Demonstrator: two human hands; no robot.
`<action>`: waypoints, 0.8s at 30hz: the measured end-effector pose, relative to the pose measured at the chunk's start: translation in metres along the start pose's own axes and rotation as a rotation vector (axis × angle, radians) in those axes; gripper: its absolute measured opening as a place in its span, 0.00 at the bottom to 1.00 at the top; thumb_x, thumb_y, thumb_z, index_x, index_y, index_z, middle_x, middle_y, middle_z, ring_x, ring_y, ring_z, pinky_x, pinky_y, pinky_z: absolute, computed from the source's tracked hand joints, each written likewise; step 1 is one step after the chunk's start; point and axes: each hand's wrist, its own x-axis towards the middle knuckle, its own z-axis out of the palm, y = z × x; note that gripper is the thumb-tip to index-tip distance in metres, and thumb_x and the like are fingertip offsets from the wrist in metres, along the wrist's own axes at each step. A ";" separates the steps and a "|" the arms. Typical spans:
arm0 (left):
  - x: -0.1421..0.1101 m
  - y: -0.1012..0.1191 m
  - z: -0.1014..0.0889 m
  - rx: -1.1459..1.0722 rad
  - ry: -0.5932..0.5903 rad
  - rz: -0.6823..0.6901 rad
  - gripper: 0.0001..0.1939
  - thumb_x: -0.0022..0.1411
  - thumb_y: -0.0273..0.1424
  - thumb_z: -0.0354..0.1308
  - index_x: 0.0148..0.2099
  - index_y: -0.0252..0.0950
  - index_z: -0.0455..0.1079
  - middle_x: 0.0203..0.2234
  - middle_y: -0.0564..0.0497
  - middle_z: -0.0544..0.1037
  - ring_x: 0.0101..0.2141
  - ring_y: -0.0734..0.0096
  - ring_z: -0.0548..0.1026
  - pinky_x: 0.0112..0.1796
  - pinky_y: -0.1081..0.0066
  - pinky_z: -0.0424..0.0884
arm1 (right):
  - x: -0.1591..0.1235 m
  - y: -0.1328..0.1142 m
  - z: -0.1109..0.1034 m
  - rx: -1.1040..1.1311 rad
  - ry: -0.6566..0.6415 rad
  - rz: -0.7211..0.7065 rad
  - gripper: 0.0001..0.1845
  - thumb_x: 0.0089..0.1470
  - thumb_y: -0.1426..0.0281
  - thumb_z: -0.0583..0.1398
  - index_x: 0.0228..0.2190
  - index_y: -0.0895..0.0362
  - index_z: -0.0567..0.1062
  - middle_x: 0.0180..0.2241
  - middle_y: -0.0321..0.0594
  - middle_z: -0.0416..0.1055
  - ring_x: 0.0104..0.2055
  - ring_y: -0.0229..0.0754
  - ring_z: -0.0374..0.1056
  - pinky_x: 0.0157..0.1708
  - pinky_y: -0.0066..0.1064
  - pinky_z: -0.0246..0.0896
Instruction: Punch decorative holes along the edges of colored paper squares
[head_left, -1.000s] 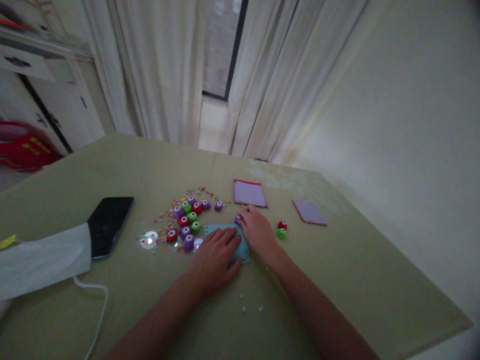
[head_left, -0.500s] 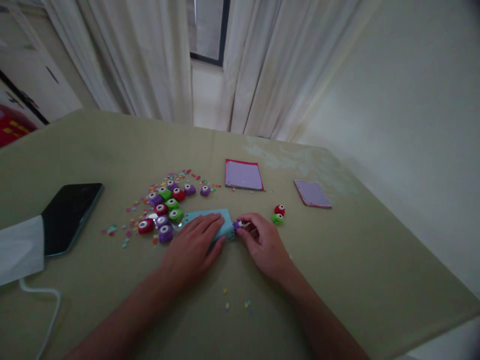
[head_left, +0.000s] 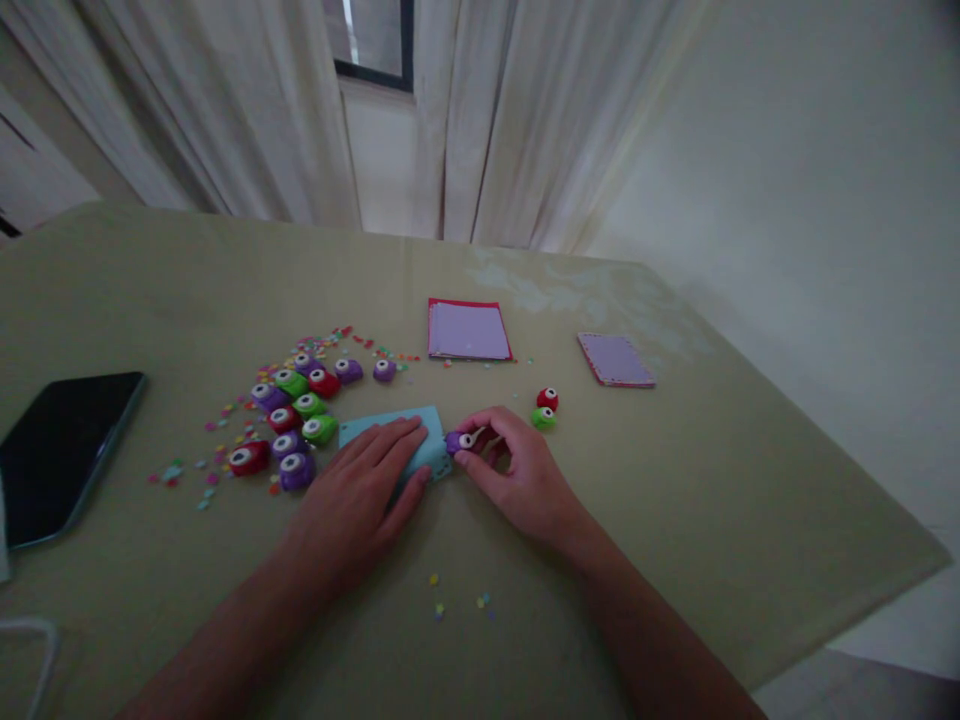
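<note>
My left hand [head_left: 375, 475] lies flat, fingers stretched out, over a light blue stack of paper or card [head_left: 420, 420] dotted along its right edge. Much of the stack is hidden beneath that hand. At its right edge, the thumb and fingertips of my right hand [head_left: 517, 475] pinch a small purple one-eyed piece [head_left: 455, 442], which touches the edge. A pale thin part shows behind its eye. Left of the stack is a cluster of similar pieces, among them a red one [head_left: 249, 458], a green one [head_left: 320, 430] and a purple one [head_left: 297, 471].
Stacked lilac and red sheets [head_left: 469, 332] lie behind my hands, with a smaller lilac pad [head_left: 616, 360] to the right. Near my right hand sit a red piece [head_left: 547, 399] and a green piece [head_left: 544, 418]. A dark phone [head_left: 67, 450] lies left. Confetti [head_left: 322, 343] is scattered around.
The camera view has shifted, so the table's things appear further left. Both hands keep their places at the blue stack, and the purple piece stays pinched at its edge.
</note>
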 end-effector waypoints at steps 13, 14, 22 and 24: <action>0.001 0.001 0.001 -0.028 -0.004 -0.032 0.24 0.80 0.42 0.46 0.68 0.37 0.70 0.65 0.42 0.75 0.64 0.52 0.73 0.65 0.49 0.68 | 0.001 0.002 -0.005 -0.123 -0.030 -0.068 0.10 0.62 0.73 0.66 0.45 0.53 0.79 0.42 0.39 0.77 0.37 0.39 0.73 0.37 0.30 0.70; 0.001 0.000 0.001 -0.030 -0.002 -0.032 0.24 0.80 0.41 0.46 0.68 0.38 0.70 0.65 0.42 0.75 0.64 0.52 0.72 0.65 0.50 0.68 | 0.001 0.002 -0.006 -0.126 -0.035 -0.062 0.10 0.62 0.73 0.66 0.45 0.53 0.79 0.42 0.39 0.77 0.37 0.39 0.73 0.37 0.30 0.70; 0.002 0.000 0.001 -0.027 0.000 -0.020 0.25 0.80 0.40 0.44 0.67 0.35 0.70 0.65 0.41 0.75 0.64 0.51 0.73 0.65 0.49 0.68 | 0.001 0.004 -0.006 -0.140 -0.064 -0.044 0.09 0.61 0.73 0.67 0.44 0.54 0.80 0.40 0.39 0.78 0.37 0.39 0.73 0.37 0.30 0.68; 0.002 0.000 0.001 -0.031 0.000 -0.026 0.24 0.80 0.40 0.45 0.67 0.36 0.70 0.65 0.42 0.75 0.64 0.52 0.73 0.65 0.49 0.68 | 0.001 0.004 -0.006 -0.140 -0.073 -0.038 0.09 0.61 0.72 0.67 0.44 0.54 0.80 0.40 0.39 0.78 0.38 0.40 0.73 0.39 0.30 0.69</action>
